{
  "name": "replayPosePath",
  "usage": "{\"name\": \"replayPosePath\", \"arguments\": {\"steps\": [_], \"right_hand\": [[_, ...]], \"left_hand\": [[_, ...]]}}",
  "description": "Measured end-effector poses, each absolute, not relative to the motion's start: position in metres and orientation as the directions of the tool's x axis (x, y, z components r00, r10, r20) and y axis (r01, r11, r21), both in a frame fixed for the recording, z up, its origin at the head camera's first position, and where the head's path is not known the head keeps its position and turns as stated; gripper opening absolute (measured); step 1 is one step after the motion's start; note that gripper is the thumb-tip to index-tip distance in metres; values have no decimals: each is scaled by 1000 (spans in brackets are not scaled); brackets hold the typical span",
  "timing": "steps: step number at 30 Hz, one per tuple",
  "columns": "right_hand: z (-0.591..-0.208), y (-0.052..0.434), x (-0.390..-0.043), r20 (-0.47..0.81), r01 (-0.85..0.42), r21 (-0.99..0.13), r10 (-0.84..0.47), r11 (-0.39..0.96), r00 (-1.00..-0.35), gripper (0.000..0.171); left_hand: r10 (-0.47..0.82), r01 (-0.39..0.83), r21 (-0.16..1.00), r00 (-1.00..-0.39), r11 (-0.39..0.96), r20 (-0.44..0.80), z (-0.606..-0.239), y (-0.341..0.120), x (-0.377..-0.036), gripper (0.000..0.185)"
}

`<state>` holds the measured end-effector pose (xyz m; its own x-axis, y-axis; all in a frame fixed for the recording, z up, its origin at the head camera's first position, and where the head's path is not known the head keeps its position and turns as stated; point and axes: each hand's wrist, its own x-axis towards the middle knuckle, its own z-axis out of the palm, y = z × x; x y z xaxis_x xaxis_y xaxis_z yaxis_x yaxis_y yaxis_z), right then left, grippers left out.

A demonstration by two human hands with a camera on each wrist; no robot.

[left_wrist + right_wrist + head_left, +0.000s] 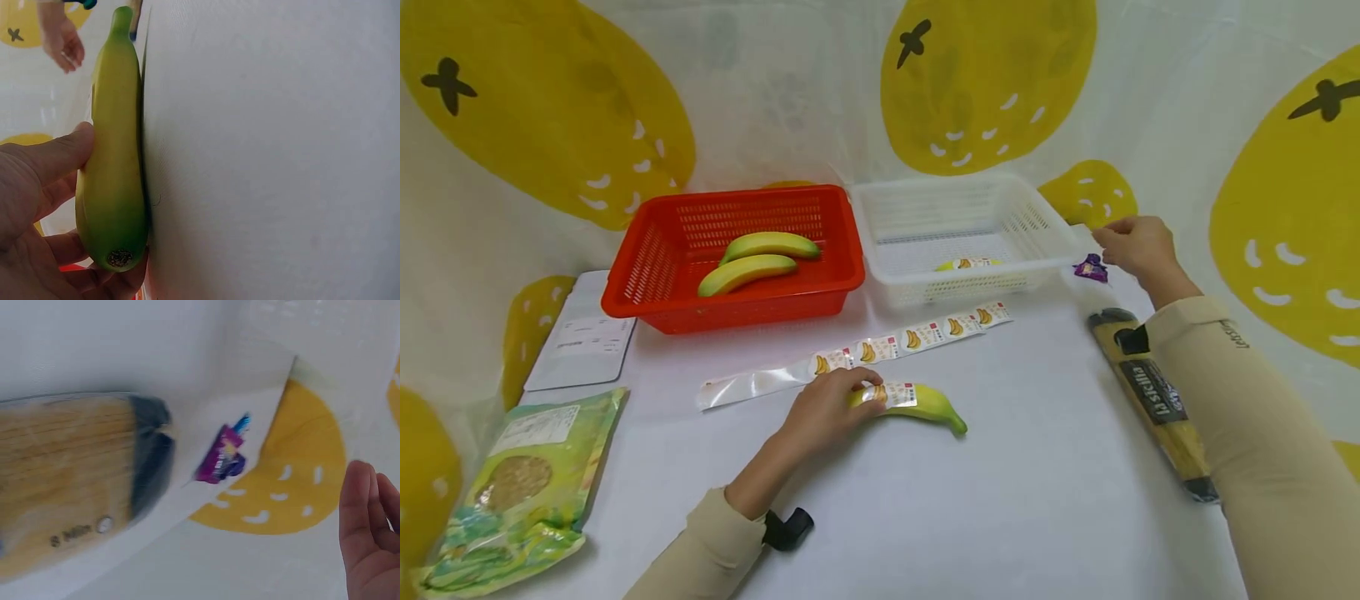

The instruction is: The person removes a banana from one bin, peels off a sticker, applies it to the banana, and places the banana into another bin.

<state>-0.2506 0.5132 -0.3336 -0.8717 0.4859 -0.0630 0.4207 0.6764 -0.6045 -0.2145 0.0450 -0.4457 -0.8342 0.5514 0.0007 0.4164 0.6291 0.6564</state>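
At the centre of the head view, the left hand (pixel 827 408) curls its fingers and thumb round the blunt end of a labelled banana (pixel 917 401) lying on the white table (pixel 1000 500), just below a sticker strip (pixel 865 352). At the upper right, the right hand (pixel 1138 247) hovers with relaxed fingers, holding nothing, just beside a small purple wrapper (pixel 1091 268) near the white basket (pixel 1052 242). A spaghetti packet (pixel 1150 400) lies by the right forearm.

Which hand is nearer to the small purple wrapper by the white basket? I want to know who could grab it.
Right. The right hand hovers just beside the purple wrapper, not touching it. The left hand is far off mid-table, gripping a banana.
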Motion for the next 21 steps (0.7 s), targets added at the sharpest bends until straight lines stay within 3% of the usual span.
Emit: {"name": "replayPosePath", "arguments": {"steps": [4,21], "right_hand": [[-347,520,-251,-174,450,-669,464,592,-868,68],[-367,519,-256,-126,365,-775,440,516,-889,57]], "left_hand": [[553,418,661,-833,623,5,-444,44,-213,30],[551,386,694,-835,608,-18,-443,46,-213,26]]}}
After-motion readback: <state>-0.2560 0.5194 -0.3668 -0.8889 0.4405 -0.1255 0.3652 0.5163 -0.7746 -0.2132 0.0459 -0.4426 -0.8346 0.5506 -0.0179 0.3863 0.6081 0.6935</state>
